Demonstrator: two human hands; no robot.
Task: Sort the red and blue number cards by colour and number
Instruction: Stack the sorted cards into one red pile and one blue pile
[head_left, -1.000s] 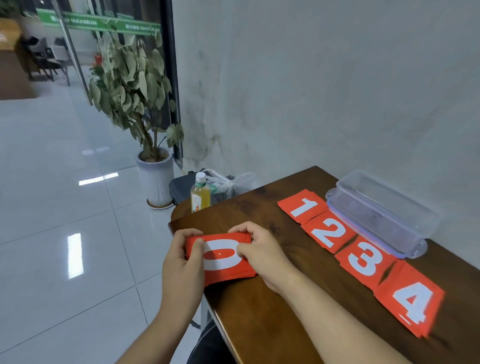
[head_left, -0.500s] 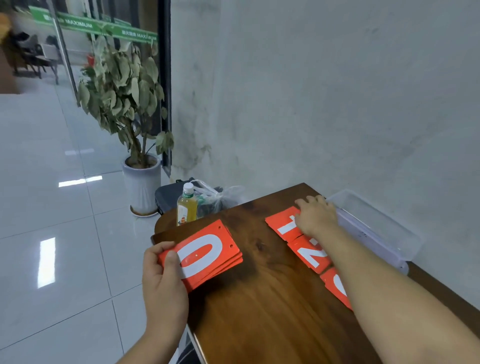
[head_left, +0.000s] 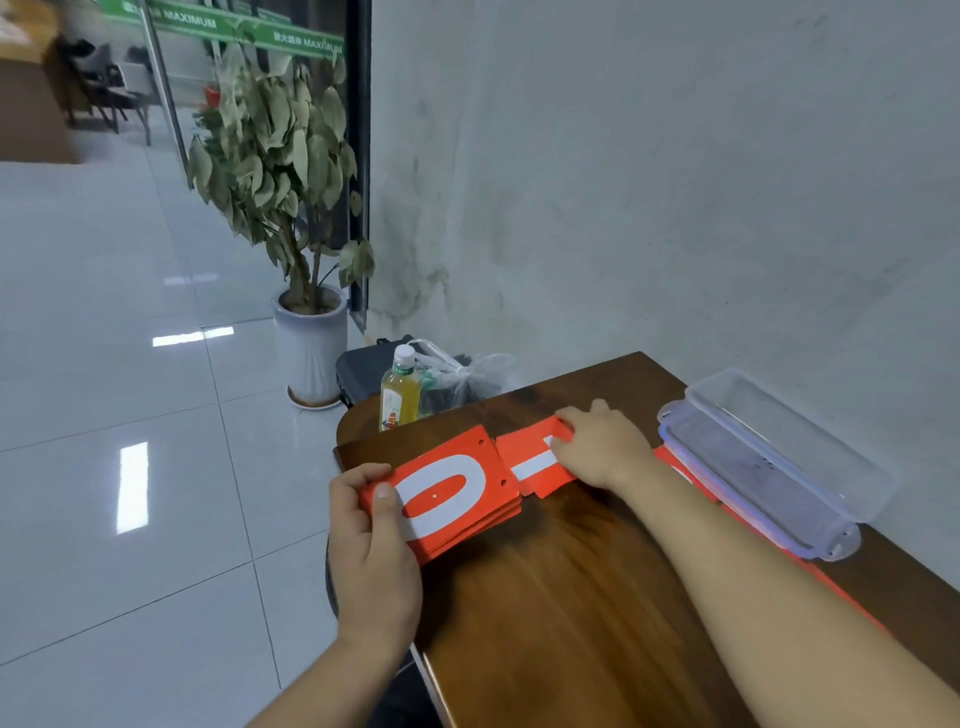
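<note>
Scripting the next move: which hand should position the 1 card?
Right. The right hand rests on the 1 card; the left hand has its grip full with the red card stack topped by 0.

A fanned red stack (head_left: 452, 493) topped by a white 0 is just beside the red 1 card (head_left: 530, 464).

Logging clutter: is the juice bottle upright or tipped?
Upright: the juice bottle stands vertical, white cap on top, yellow liquid below.

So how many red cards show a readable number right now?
2. The 0 card tops the stack gripped by the left hand; the 1 card lies on the table under the right hand. More red cards are mostly hidden behind the right forearm.
</note>
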